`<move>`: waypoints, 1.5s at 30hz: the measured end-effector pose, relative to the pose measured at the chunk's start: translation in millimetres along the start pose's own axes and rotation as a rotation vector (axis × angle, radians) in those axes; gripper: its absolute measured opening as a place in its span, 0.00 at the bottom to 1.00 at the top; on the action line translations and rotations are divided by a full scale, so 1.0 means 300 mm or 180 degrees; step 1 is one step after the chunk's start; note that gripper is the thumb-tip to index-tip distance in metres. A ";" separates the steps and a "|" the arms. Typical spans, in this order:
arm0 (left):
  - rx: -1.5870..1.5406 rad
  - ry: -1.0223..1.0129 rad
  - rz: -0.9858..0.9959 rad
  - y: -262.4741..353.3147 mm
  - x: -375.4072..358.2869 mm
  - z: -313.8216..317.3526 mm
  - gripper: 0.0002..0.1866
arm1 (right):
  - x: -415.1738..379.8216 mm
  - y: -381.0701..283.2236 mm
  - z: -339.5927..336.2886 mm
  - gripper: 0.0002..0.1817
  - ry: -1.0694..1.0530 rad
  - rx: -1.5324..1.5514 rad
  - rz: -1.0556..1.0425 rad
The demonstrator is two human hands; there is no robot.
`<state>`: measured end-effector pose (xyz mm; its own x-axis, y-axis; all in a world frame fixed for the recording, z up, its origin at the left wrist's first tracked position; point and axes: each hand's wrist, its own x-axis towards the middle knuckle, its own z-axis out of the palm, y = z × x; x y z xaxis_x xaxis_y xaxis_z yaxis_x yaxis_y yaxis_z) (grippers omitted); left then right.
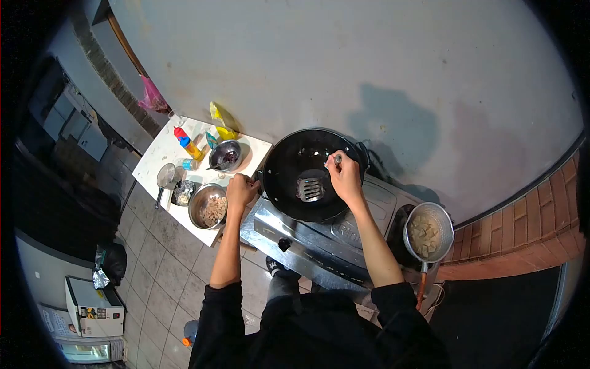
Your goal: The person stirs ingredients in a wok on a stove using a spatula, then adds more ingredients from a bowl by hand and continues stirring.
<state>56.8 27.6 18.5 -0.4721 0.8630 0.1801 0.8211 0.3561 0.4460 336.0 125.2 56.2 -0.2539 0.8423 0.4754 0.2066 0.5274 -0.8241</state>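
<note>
A large black wok [284,160] sits on the metal stove [270,227] in front of me. My left hand [242,189] is closed at the wok's left side handle. Over the wok's right half, my right hand [345,175] is wrapped round the handle of a slotted spatula [311,190]. The spatula's metal head lies low in the wok, near its middle. A small dark patch shows around that head, but I cannot make out what it is. Just left of my left hand stands a steel bowl [195,212] with pale chopped pieces [213,210].
A strainer pot [448,230] with pale slices stands at the stove's right end, its wooden handle [421,289] pointing towards me. The white table [215,230] bears another bowl [228,146], squeeze bottles [195,151] and a sieve [166,174]. A grey wall [295,67] rises behind.
</note>
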 end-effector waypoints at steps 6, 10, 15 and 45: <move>-0.0107 -0.0110 -0.0103 -0.011 0.011 0.010 0.15 | 0.001 0.083 -0.014 0.10 0.0260 -0.0090 0.0056; -0.0047 -0.0228 -0.0024 -0.035 0.028 0.018 0.16 | 0.005 0.088 0.011 0.11 0.0597 -0.0021 0.0109; -0.0153 -0.0268 -0.0015 -0.038 0.031 0.016 0.16 | 0.020 0.092 0.077 0.11 0.0356 -0.0044 0.0206; -0.0811 -0.0154 -0.0193 -0.019 -0.022 0.003 0.21 | 0.075 -0.044 0.022 0.12 -0.0076 -0.0939 0.0264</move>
<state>55.5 20.2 13.8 -0.4970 0.8611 0.1069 0.6816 0.3112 0.6622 321.3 136.4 75.9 -0.2461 0.8829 0.3999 0.4921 0.4693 -0.7332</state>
